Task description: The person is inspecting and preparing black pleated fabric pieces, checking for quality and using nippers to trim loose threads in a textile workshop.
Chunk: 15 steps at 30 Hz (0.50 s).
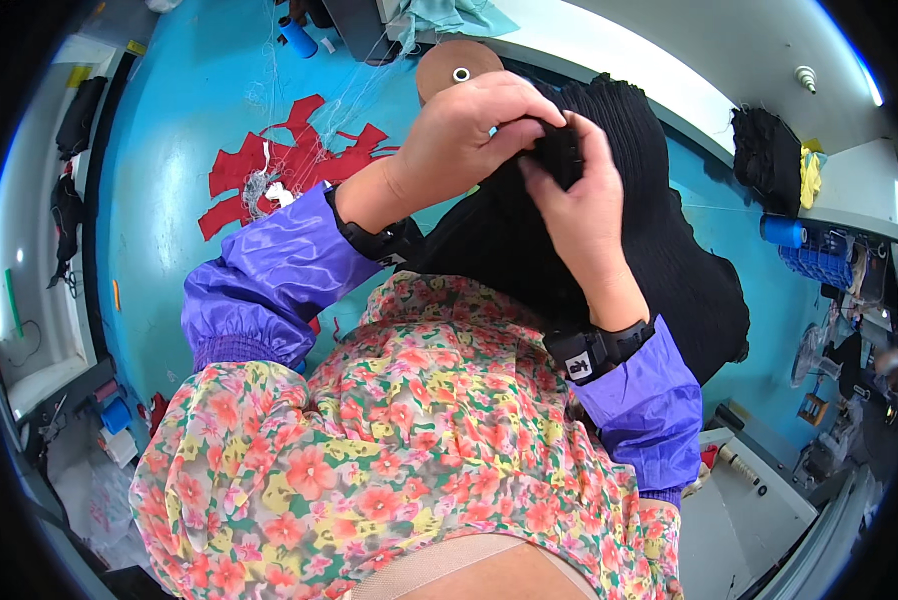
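Floral sleeve (399, 440), left hand (459, 140) and right hand (579, 205) fingers pinching ribbed black fabric (659, 230)

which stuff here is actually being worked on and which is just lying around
In hand: black pleated fabric, pinched by left hand and right hand.

Lying about: red fabric scraps, blue thread spool, brown disc, yellow cloth.

Black garment (659, 250) — matt ribbed cloth; purple sleeve covers (269, 280) — glossy fabric.
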{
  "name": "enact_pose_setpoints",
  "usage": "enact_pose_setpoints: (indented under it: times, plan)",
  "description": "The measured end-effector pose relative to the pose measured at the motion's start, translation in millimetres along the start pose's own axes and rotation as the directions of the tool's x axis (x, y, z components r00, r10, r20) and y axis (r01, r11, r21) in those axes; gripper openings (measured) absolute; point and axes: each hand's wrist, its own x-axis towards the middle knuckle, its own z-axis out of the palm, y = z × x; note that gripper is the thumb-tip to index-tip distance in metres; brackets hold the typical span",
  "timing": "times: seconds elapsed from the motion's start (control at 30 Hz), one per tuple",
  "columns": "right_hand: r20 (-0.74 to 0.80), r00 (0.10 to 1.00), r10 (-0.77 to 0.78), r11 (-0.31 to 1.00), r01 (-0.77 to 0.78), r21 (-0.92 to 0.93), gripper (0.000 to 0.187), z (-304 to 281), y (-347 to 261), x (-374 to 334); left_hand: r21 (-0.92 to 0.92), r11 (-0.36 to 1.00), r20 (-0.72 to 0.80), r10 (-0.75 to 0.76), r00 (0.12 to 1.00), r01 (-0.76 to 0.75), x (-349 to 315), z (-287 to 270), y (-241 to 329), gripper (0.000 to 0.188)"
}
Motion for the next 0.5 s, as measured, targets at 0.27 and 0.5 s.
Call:
enact_pose_setpoints:
  times: [0.27,0.5]
  plan:
    - [-0.048,0.977,0.208,0.827,-0.150,0.542,0.028,-25,-6,15,0.178,0.971,0.263,-0.202,0.943,0.158,-64,8,-28,0.019]
    - [-0.034,0.986,0.162,0.875,-0.127,0.468,0.027,-26,-5,12,0.198,0.957,0.317,-0.265,0.911,0.210,-70,7,-43,0.020]
